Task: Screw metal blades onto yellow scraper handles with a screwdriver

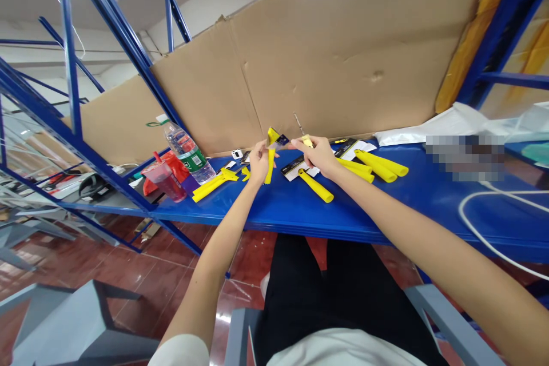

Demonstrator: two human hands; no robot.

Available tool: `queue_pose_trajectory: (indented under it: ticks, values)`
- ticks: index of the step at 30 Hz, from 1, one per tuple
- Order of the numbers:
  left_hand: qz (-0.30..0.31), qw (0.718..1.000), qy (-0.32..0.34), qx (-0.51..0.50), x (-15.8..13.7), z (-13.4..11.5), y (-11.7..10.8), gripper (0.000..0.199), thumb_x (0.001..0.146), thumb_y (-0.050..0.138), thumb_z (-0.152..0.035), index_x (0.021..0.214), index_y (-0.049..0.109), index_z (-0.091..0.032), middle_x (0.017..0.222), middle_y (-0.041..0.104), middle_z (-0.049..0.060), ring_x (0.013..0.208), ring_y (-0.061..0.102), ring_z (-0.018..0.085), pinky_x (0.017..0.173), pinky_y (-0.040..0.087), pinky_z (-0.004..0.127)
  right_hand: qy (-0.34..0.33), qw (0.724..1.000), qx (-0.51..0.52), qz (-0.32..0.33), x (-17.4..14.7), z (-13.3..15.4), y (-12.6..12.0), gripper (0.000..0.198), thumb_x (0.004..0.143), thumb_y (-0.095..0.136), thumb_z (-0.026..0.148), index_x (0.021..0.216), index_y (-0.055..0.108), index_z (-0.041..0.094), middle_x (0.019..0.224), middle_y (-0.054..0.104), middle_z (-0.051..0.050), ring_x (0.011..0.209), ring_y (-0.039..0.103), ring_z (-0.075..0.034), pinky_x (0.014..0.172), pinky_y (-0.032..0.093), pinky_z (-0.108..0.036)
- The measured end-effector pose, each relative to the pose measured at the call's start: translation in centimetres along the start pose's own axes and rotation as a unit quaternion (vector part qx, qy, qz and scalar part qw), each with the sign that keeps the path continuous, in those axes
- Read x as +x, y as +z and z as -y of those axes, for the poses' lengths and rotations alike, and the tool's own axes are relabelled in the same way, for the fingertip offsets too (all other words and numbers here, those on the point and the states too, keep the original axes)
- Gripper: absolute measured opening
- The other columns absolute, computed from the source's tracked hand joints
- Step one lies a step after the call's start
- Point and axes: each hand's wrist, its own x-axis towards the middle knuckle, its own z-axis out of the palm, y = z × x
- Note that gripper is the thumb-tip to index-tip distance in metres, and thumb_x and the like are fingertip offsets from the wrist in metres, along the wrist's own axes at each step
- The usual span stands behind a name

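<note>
My left hand (258,161) is closed around a yellow scraper (270,167), its handle pointing down and its head up. A dark blue piece (282,139) sits at the scraper's head, near my right fingertips. My right hand (316,153) grips a slim tool with a yellow handle (307,140); its thin metal shaft (298,122) points up. Whether that is a knife or a screwdriver I cannot tell. Below my right hand lies a yellow handle (316,187) beside a black-and-white card (292,169). More yellow handles (381,164) rest to the right.
Left on the blue table (274,209) are another yellow scraper (214,184), a water bottle (189,151) and a red drink cup (165,178). A cardboard wall (326,51) stands behind. White cable (476,229) and white plastic bags (422,128) lie at right.
</note>
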Motion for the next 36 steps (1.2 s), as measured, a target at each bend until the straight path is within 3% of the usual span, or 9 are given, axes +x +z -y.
queue_pose_trajectory:
  ticks: [3, 6, 11, 13, 17, 24, 29, 36]
  values:
    - [-0.015, 0.999, 0.011, -0.043, 0.2, -0.3, 0.0, 0.017, 0.097, 0.073, -0.032, 0.110, 0.068, -0.022, 0.078, 0.068, 0.000, 0.057, 0.061, 0.010, 0.049, 0.044, 0.020, 0.018, 1.000, -0.008, -0.011, 0.1, -0.3, 0.0, 0.030, 0.087, 0.088, 0.045, 0.092, 0.078, 0.017, 0.094, 0.084, -0.008, 0.037, 0.042, -0.005, 0.032, 0.032, -0.023]
    - [0.015, 0.995, -0.023, -0.095, 0.2, -0.9, 0.2, 0.022, 0.088, 0.076, -0.021, 0.106, 0.064, -0.021, 0.079, 0.066, -0.002, 0.061, 0.062, 0.009, 0.048, 0.041, 0.018, 0.024, 0.999, -0.014, -0.018, 0.3, -0.7, 0.0, 0.027, 0.084, 0.091, 0.038, 0.097, 0.079, 0.017, 0.090, 0.083, -0.005, 0.037, 0.045, -0.005, 0.032, 0.034, -0.022]
    - [0.038, 0.989, -0.068, -0.125, 0.4, -1.6, -0.1, 0.023, 0.086, 0.073, -0.015, 0.103, 0.058, -0.021, 0.079, 0.061, -0.003, 0.055, 0.053, 0.005, 0.043, 0.034, 0.015, 0.044, 0.998, -0.011, -0.039, 0.4, -1.0, 0.2, 0.038, 0.075, 0.098, 0.028, 0.103, 0.075, 0.018, 0.103, 0.084, -0.006, 0.036, 0.047, -0.004, 0.029, 0.036, -0.022]
    - [0.045, 0.986, -0.089, -0.131, 0.5, -1.7, -0.3, 0.022, 0.087, 0.072, -0.015, 0.101, 0.056, -0.022, 0.075, 0.057, -0.005, 0.050, 0.047, 0.005, 0.043, 0.033, 0.015, 0.051, 0.998, -0.024, -0.039, 0.3, -0.9, 0.3, 0.039, 0.074, 0.100, 0.029, 0.101, 0.075, 0.018, 0.084, 0.079, -0.002, 0.036, 0.047, -0.006, 0.029, 0.035, -0.022]
    - [0.068, 0.981, -0.123, -0.130, 0.4, -1.6, -0.2, 0.022, 0.087, 0.073, -0.014, 0.099, 0.057, -0.021, 0.070, 0.054, -0.005, 0.046, 0.042, 0.005, 0.040, 0.031, 0.015, 0.058, 0.998, -0.038, -0.007, -0.1, -0.8, 0.5, 0.040, 0.072, 0.102, 0.037, 0.094, 0.074, 0.019, 0.051, 0.056, 0.008, 0.035, 0.047, -0.010, 0.030, 0.035, -0.022]
    - [0.134, 0.973, -0.148, -0.118, 0.0, -1.1, 0.7, 0.018, 0.084, 0.076, -0.012, 0.098, 0.066, -0.014, 0.075, 0.062, 0.002, 0.053, 0.051, 0.008, 0.037, 0.028, 0.015, 0.059, 0.997, -0.034, -0.021, 0.0, -1.1, 0.4, 0.022, 0.078, 0.092, 0.027, 0.082, 0.073, 0.018, 0.048, 0.053, 0.007, 0.035, 0.045, -0.010, 0.030, 0.034, -0.020]
    - [0.145, 0.973, -0.138, -0.116, 0.0, -1.0, 0.6, 0.014, 0.089, 0.076, -0.018, 0.099, 0.067, -0.013, 0.077, 0.064, 0.003, 0.057, 0.054, 0.009, 0.038, 0.029, 0.015, 0.070, 0.997, -0.031, -0.031, 0.2, -1.0, 0.2, 0.015, 0.079, 0.087, 0.021, 0.084, 0.074, 0.016, 0.046, 0.051, 0.008, 0.035, 0.043, -0.009, 0.032, 0.033, -0.021]
    - [0.142, 0.975, -0.128, -0.110, 0.3, -0.5, 0.4, 0.011, 0.095, 0.069, -0.023, 0.101, 0.068, -0.014, 0.082, 0.069, 0.005, 0.066, 0.064, 0.013, 0.042, 0.036, 0.018, 0.075, 0.996, -0.017, -0.041, 0.5, -1.3, -0.1, 0.034, 0.076, 0.098, 0.037, 0.087, 0.075, 0.015, 0.046, 0.052, 0.007, 0.038, 0.041, -0.009, 0.033, 0.031, -0.022]
